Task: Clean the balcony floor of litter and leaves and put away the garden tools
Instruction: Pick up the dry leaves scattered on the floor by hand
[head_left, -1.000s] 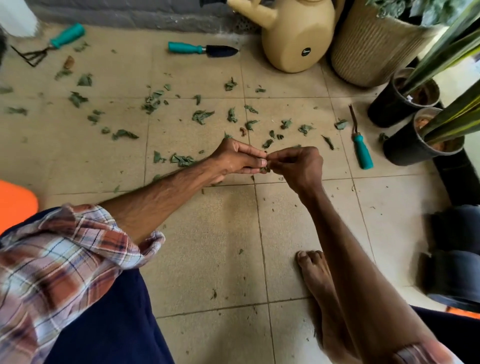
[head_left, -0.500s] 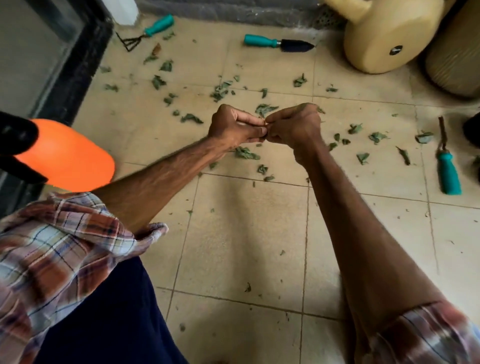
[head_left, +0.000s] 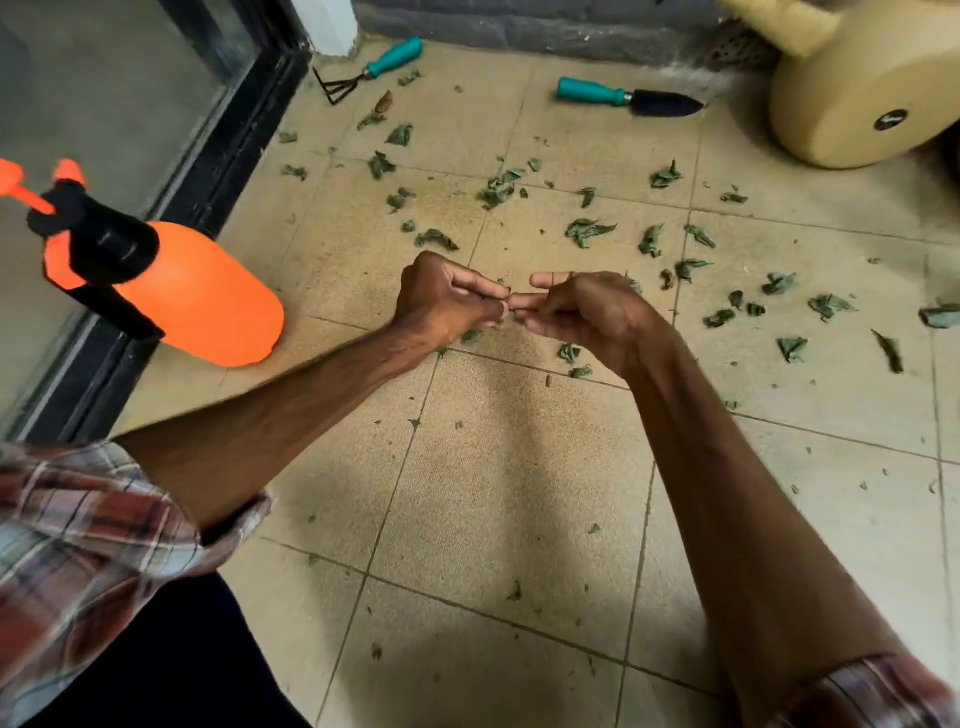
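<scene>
Floor tiles (head_left: 493, 467) beyond our hands are staying strewn with leaves (head_left: 589, 228) as we are parting those hands, left hand (head_left: 447, 301) pinching a few, right hand (head_left: 587, 317) half-curled, holding we cannot tell what, so gathering is continuing.

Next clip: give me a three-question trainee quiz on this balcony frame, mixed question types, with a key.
1. True or false: the beige tiled floor is already free of green leaf scraps.
2. Which lies nearest the black door frame?
A) teal-handled hand rake
B) teal-handled black trowel
C) beige plastic watering can
3. Short answer: how many teal-handled tools lie on the floor in view?

Key: 1 false; 2 A; 3 two.
</scene>
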